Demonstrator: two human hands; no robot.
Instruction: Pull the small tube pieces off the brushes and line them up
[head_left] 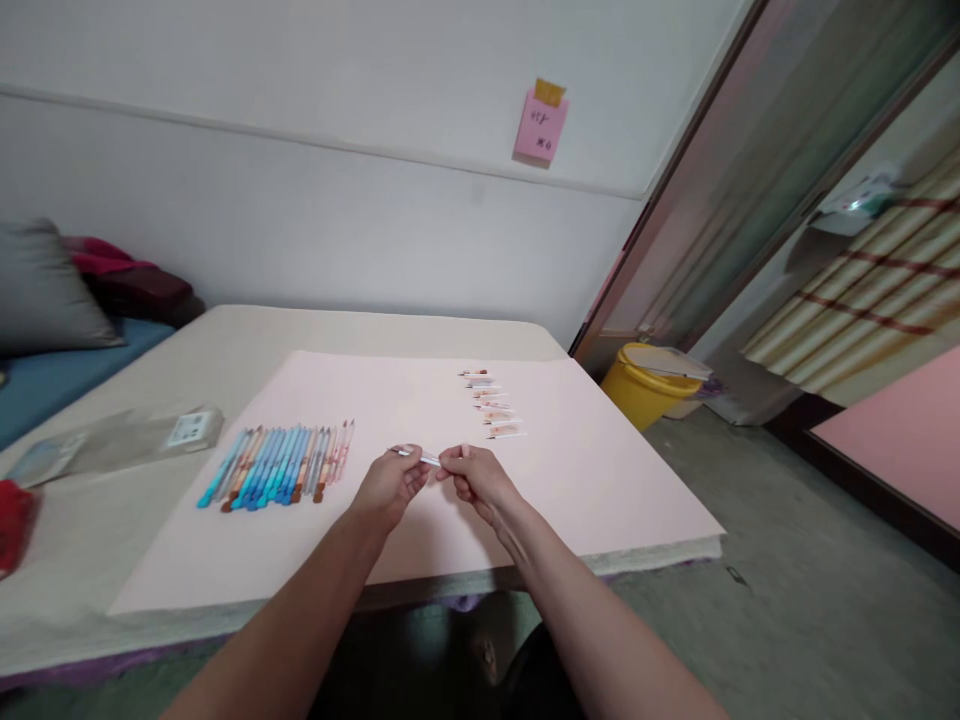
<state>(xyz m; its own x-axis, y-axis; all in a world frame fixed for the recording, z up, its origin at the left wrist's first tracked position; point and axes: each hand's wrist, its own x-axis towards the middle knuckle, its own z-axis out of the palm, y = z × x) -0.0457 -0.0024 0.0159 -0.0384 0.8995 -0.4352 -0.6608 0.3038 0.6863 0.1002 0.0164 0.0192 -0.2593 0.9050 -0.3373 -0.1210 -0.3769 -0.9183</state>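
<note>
Held across both hands above the pink sheet is a slim white pen (430, 460) with a dark tip at its left end. My left hand (391, 487) pinches it near that tip, and my right hand (474, 474) pinches the other end. Fingers hide parts of the barrel. To the left lies a row of pens (281, 465) side by side, in blue, turquoise, brown, grey and pink. Beyond my right hand, several pale slim pens (495, 408) lie crosswise in a column.
The pink sheet (600, 500) covers much of the cream-covered table (375, 332). At left lie a clear plastic package (142, 440) and a red object (13, 525). A grey cushion (49, 295) rests beyond. A yellow bucket (637, 390) stands on the floor at right.
</note>
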